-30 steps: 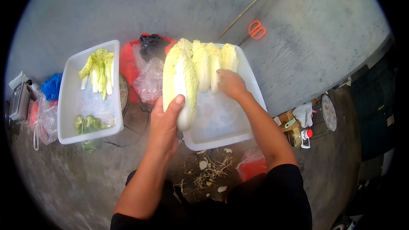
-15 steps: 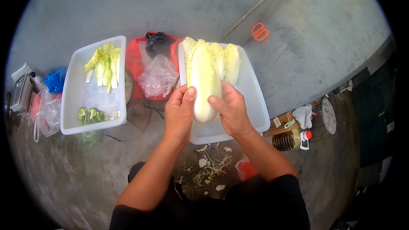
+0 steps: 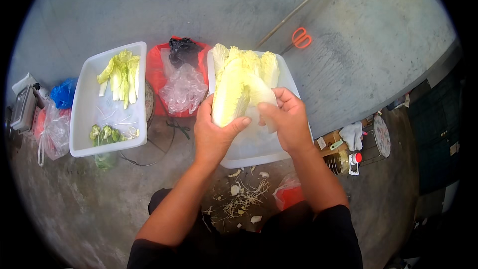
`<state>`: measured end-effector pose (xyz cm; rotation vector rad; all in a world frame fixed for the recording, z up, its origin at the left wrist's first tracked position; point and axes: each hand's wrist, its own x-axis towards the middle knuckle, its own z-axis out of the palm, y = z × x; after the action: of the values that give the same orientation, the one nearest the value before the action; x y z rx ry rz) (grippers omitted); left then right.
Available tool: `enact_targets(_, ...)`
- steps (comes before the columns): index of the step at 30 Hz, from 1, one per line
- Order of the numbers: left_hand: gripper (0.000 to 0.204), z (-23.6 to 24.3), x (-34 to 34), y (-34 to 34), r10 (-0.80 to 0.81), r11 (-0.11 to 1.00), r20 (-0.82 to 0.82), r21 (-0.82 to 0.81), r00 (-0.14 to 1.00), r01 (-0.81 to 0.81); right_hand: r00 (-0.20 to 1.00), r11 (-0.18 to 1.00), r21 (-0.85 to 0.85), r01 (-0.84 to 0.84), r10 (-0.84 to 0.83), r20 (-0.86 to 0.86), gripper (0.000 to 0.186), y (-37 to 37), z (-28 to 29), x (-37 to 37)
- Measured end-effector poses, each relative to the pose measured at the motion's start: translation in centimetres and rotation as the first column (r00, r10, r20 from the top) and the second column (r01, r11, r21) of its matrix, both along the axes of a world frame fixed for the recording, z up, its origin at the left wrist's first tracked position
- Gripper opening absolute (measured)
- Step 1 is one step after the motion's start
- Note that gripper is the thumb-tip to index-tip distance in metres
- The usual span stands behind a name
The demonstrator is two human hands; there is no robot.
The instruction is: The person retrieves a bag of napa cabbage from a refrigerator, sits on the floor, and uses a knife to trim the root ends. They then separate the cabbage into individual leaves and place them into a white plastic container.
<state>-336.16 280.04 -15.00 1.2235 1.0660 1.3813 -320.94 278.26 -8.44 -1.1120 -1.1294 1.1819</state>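
Note:
My left hand [image 3: 215, 132] is closed around the lower end of a napa cabbage [image 3: 230, 94], its thumb across the near end. A pale cabbage leaf [image 3: 261, 92] stands away from the head's right side, and my right hand [image 3: 286, 120] pinches its thick white base. Whether the leaf is fully loose from the head I cannot tell. Both hands are above a white plastic tub [image 3: 251, 160]. More yellow-green cabbage leaves [image 3: 269, 68] lie against the tub's far end, partly covered by the head.
At left stands a second white tub [image 3: 79, 114] with leafy greens [image 3: 122, 75] and broccoli pieces [image 3: 106, 133]. Between the tubs are a red bag [image 3: 157, 69] and crumpled clear plastic [image 3: 184, 89]. Orange-handled scissors [image 3: 301, 38] lie beyond. Root scraps [image 3: 246, 199] litter the floor near me.
A leaf has come away from the cabbage's right side, held by my right hand, which has moved right. The head has shifted slightly left and is now in my left hand alone.

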Motion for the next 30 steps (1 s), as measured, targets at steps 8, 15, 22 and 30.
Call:
enact_targets(8,0.065,1.0,-1.3,0.6,0.072,0.99,0.212,-0.135,0.975,-0.044,0.956,1.0,-0.013,0.005,-0.008,-0.293,0.02,1.7,1.2,3.6)
enact_targets(15,0.054,1.6,-0.6,0.2,0.016,0.972,0.437,-0.218,0.899,0.089,0.915,0.892,-0.236,0.385,-0.402,-0.03,0.027,9.1,-9.0,11.4)
enact_targets(22,0.056,1.9,-1.2,-0.2,-0.017,0.959,0.388,-0.253,0.921,0.124,0.78,0.823,-0.133,0.552,-0.453,0.431,0.052,11.9,-11.8,9.6)
enact_targets(30,0.059,2.0,-1.0,-0.4,-0.052,0.948,0.438,-0.26,0.897,0.182,0.606,0.787,0.037,0.616,-0.504,0.615,0.06,13.6,-14.2,9.6)
